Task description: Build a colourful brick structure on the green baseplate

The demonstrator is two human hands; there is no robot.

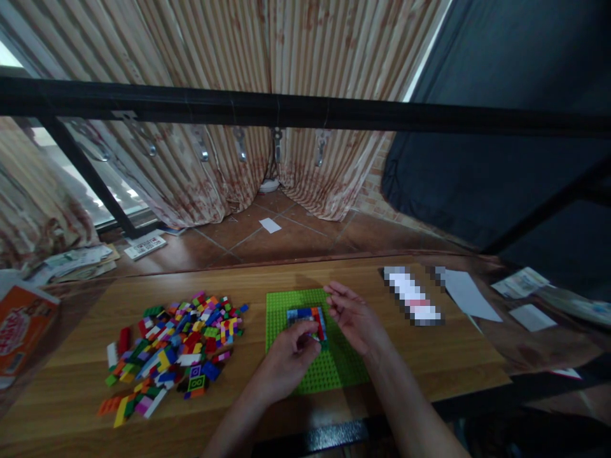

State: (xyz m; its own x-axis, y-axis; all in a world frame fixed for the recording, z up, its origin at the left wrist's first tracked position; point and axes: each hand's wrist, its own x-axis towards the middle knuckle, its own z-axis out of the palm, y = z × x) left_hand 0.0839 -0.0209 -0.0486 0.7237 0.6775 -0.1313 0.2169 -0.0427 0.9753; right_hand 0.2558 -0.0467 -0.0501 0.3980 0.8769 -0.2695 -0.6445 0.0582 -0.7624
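A green studded baseplate (pixel 317 380) lies on the wooden table, and a low rectangle of blue, red and other toy bricks (pixel 303 313) is built up on it. Over the near left part of this build is my left hand (pixel 289 362), its thumb and fingers closed in a pinch. A small pale bit shows at the fingertips, too small to name. My right hand (pixel 352 316) hovers above the right side of the baseplate, palm turned inward, fingers apart and holding nothing. Both hands partly cover the build and the plate.
A heap of loose coloured bricks (pixel 193 340) spreads over the left of the wooden table (pixel 248 420). A phone-like, blurred object (pixel 413 297) and a white sheet (pixel 470 294) lie at the right. Beyond the table's far edge runs a dark metal bar (pixel 305 109).
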